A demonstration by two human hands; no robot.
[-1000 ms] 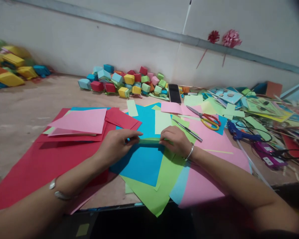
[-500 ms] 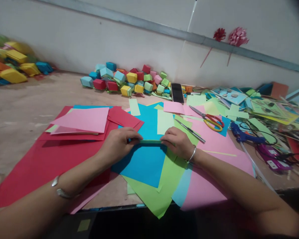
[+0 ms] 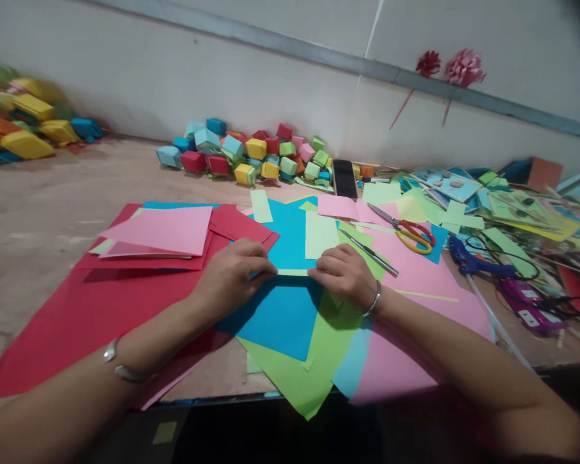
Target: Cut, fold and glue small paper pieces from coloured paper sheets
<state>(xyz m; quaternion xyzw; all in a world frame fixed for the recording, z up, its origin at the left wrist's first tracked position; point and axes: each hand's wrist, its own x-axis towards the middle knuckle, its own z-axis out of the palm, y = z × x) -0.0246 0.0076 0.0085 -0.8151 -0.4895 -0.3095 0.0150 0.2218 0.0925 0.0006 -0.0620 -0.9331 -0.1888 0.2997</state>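
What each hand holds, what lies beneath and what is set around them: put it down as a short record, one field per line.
Left hand: pinches one end of a pale green paper strip
Right hand: pinches the other end
Beneath: blue paper sheet
Left of the hands: pink paper on red paper
Right of the hands: scissors, craft knife, blue glue gun
Behind: phone, pile of coloured paper boxes
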